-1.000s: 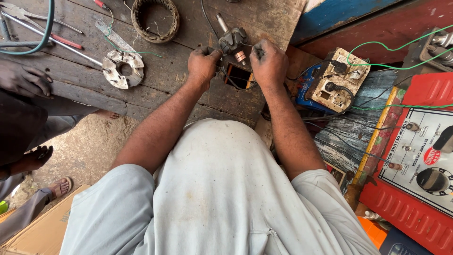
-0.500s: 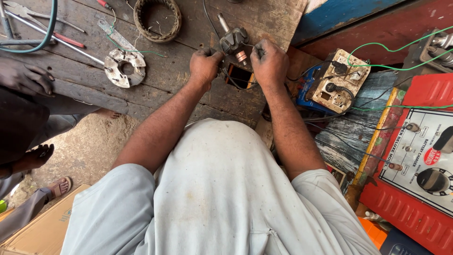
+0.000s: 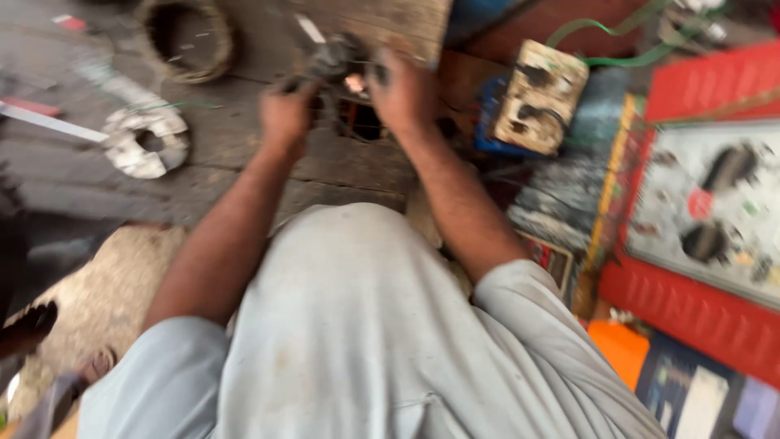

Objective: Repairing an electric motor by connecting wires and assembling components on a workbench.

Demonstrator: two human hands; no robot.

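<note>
The view is blurred by motion. My left hand [image 3: 286, 116] and my right hand [image 3: 404, 92] are both closed around a small dark motor part [image 3: 337, 58] with copper showing, held over the worn wooden bench [image 3: 341, 167]. A thin pale rod [image 3: 309, 28] sticks up behind the part. My grey shirt fills the lower half of the view.
A round metal flange [image 3: 145, 142] and a coiled ring [image 3: 188, 36] lie on the bench at left, with a long tool [image 3: 49, 122] beside them. A cream switch box [image 3: 540, 96] with green wires sits at right, next to a red panel with dials [image 3: 715, 211]. Another person's foot [image 3: 28, 325] shows at lower left.
The view has swung and blurred, and everything sits lower and further right in the picture. Both hands stay closed on the motor part.
</note>
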